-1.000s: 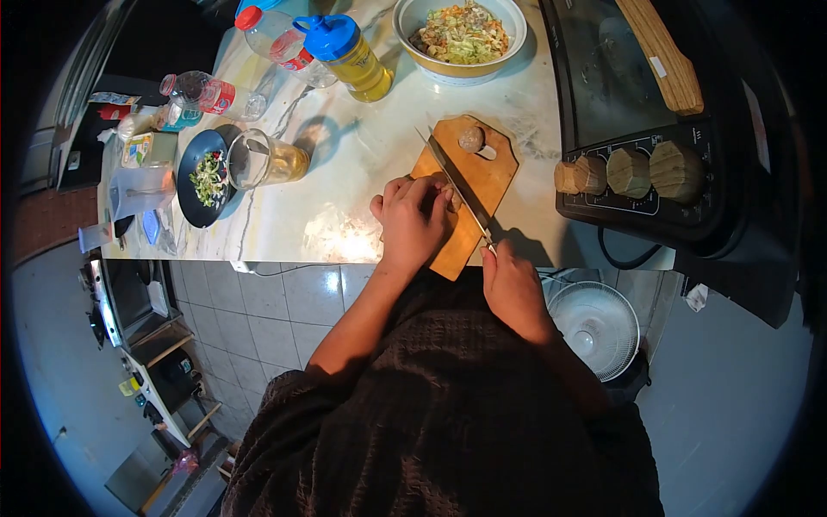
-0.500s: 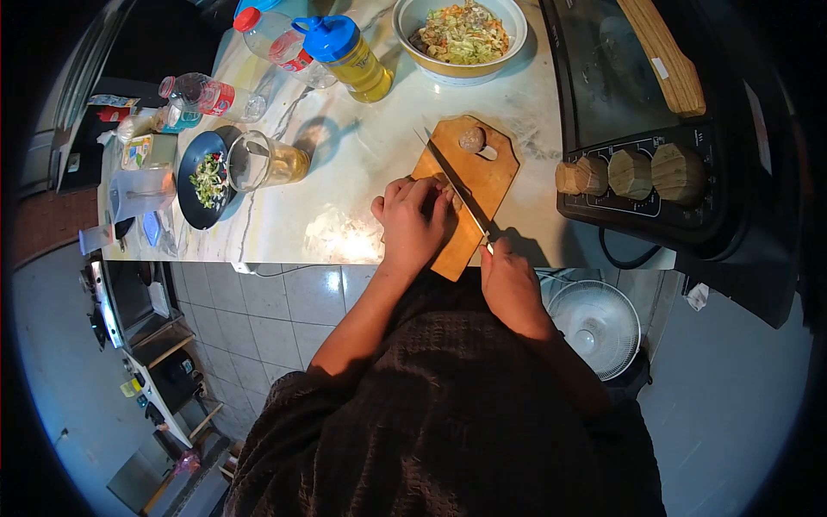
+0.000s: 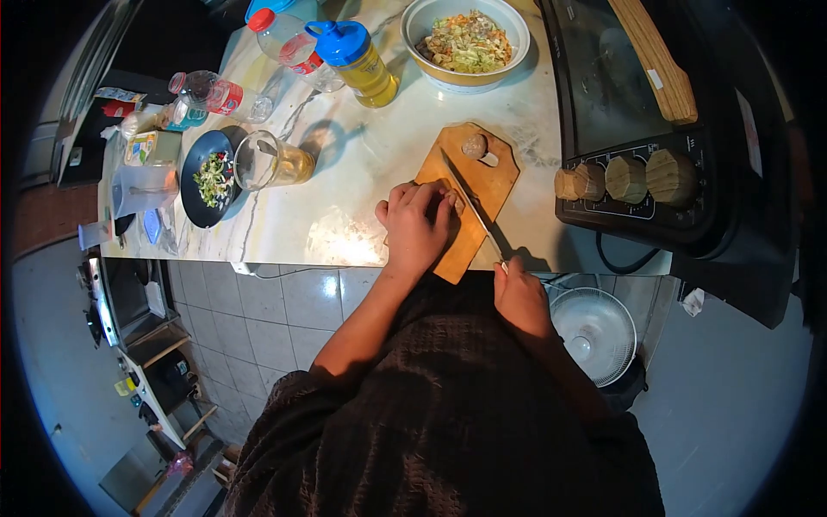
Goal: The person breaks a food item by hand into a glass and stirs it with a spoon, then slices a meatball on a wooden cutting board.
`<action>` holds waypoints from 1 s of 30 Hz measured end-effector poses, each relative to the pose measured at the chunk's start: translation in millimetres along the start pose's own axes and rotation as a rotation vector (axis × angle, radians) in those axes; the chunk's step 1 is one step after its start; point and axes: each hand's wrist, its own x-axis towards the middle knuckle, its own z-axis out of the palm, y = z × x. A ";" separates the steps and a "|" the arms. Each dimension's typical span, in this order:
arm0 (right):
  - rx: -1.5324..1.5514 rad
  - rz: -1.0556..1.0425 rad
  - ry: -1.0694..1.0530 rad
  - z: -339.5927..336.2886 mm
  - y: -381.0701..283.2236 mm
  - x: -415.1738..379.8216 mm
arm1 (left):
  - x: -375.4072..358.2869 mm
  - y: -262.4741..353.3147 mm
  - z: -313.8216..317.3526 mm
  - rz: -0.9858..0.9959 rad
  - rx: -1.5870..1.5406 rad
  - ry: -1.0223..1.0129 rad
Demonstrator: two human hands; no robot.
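A wooden cutting board (image 3: 494, 191) lies at the counter's front edge. My right hand (image 3: 521, 298) is closed round the handle of a long knife (image 3: 470, 198), whose blade slants up and left across the board. On the board's left side my left hand (image 3: 417, 226) has its fingers curled over a small brown piece of food (image 3: 455, 202), partly hidden by the fingertips and close to the blade. A round brown mushroom (image 3: 475, 146) sits near the board's far end, beside the hole.
Behind the board stands a bowl of chopped food (image 3: 466, 80). To the left are an oil bottle (image 3: 372, 79), plastic bottles (image 3: 226, 96), a glass jug (image 3: 293, 164) and a dark plate (image 3: 195, 199). A black oven (image 3: 637, 207) stands right; a fan (image 3: 594, 336) is below.
The knife and my right hand have moved a little down and to the right. My left hand stays over the food, and the whole view has shifted slightly.
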 end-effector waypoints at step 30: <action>0.047 -0.052 0.007 -6.3 -23.0 7.5 | -4.2 -6.9 1.7 0.010 -0.010 0.009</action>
